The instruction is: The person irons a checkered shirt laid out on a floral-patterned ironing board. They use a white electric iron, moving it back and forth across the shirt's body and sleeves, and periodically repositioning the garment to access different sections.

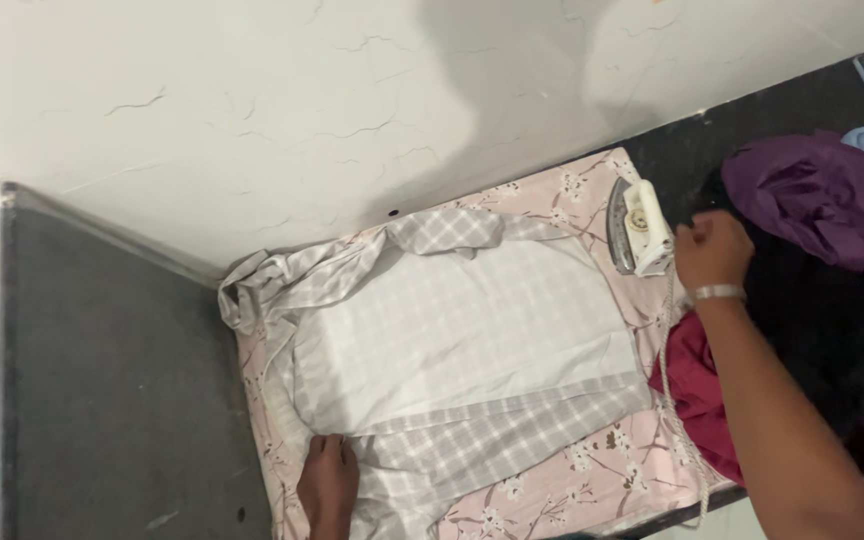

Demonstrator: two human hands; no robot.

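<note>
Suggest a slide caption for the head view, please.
Left hand presses a checked grey shirt on floral padding; right hand beside upright iron.

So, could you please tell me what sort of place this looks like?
Probably a home ironing spot: a checked shirt spread on a floral cloth, an iron stood on end, and piled clothes alongside.

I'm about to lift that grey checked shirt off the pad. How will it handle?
The grey checked shirt will probably be floppy: its collar end already lies in soft creases. It looks thin and light, so it should drape from wherever it is pinched. On the floral pad it may slide and bunch if pushed, where the left hand presses it.
</note>
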